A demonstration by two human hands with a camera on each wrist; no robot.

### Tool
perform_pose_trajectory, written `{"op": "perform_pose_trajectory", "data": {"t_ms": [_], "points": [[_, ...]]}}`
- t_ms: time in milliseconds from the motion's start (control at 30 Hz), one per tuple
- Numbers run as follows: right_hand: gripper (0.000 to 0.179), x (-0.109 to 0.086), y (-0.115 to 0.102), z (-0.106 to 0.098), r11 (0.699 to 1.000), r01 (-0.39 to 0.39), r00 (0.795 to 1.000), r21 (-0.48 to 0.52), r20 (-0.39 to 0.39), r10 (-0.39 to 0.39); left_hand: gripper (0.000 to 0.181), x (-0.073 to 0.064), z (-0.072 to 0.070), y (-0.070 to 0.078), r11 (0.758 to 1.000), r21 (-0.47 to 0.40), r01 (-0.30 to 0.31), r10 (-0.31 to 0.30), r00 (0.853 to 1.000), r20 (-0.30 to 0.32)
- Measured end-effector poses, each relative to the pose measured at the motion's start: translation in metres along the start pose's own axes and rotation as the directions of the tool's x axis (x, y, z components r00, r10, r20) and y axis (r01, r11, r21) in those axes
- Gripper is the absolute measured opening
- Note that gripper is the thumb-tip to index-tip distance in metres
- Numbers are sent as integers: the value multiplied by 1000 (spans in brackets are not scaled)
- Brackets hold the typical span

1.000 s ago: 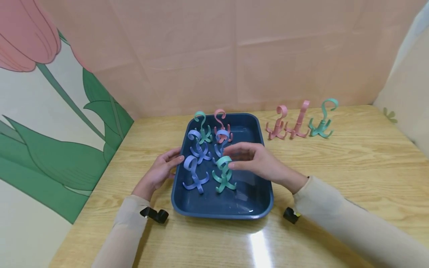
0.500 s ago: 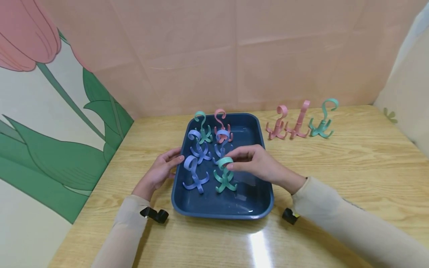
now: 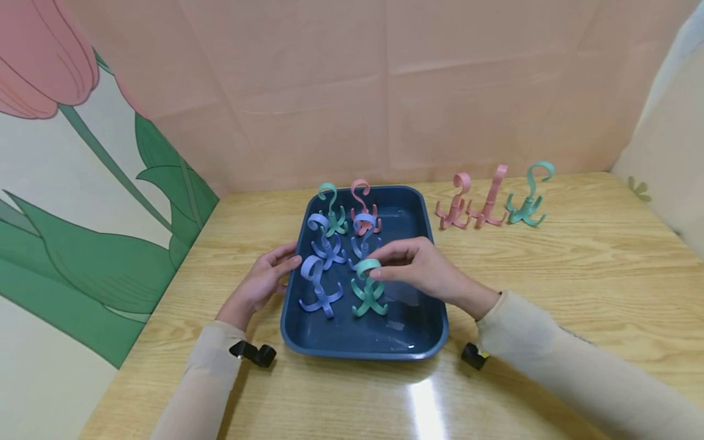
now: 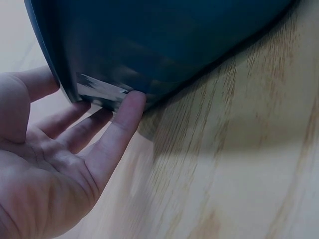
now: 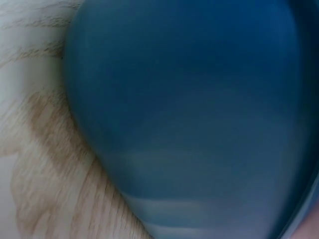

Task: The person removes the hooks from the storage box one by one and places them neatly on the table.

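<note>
A dark blue tray (image 3: 363, 348) on the wooden table carries several plastic octopus-style rotating hooks, each a curved hanger over small upturned prongs. My left hand (image 3: 266, 278) holds the tray's left side, thumb at the rim and fingers against the outer wall, as the left wrist view shows. My right hand (image 3: 423, 269) pinches the top of a green hook (image 3: 368, 299) standing upright at the tray's near middle. Around it stand a near blue hook (image 3: 321, 296), two more blue hooks behind, another green hook (image 3: 332, 223) and a pink hook (image 3: 363, 217). The right wrist view shows mostly tray wall.
To the tray's right, near the back of the table (image 3: 550, 287), two pink hooks (image 3: 453, 208) and a green hook (image 3: 528, 208) stand in a row. A pinkish backdrop (image 3: 385, 91) rises behind, and a tulip-patterned panel (image 3: 110, 232) borders the left.
My right fingers have closed onto the top of the near green hook, which has shifted only slightly. The left hand, the tray and the other hooks stay in place.
</note>
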State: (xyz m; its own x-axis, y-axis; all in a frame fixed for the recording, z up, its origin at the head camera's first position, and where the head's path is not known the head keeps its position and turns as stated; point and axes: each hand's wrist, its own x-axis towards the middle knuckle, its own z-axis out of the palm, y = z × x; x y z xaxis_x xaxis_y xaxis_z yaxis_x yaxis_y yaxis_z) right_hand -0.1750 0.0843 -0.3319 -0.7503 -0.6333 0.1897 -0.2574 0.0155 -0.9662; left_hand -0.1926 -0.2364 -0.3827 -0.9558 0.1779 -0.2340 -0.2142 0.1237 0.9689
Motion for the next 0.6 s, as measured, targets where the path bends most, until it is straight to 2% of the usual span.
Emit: {"op": "perform_pose_trajectory", "data": {"t_ms": [200, 433, 600], "points": [[22, -1, -7, 3, 1000, -8, 1000, 11, -8, 8, 46, 0, 0, 0, 1000, 0, -10, 10, 1000, 9], [22, 2, 11, -1, 1000, -5, 1000, 27, -28, 6, 44, 0, 0, 0, 1000, -4, -1, 1, 1000, -5], [23, 2, 14, -1, 999, 4, 999, 44, -50, -2, 45, 0, 0, 0, 1000, -1, -4, 4, 1000, -2]]}}
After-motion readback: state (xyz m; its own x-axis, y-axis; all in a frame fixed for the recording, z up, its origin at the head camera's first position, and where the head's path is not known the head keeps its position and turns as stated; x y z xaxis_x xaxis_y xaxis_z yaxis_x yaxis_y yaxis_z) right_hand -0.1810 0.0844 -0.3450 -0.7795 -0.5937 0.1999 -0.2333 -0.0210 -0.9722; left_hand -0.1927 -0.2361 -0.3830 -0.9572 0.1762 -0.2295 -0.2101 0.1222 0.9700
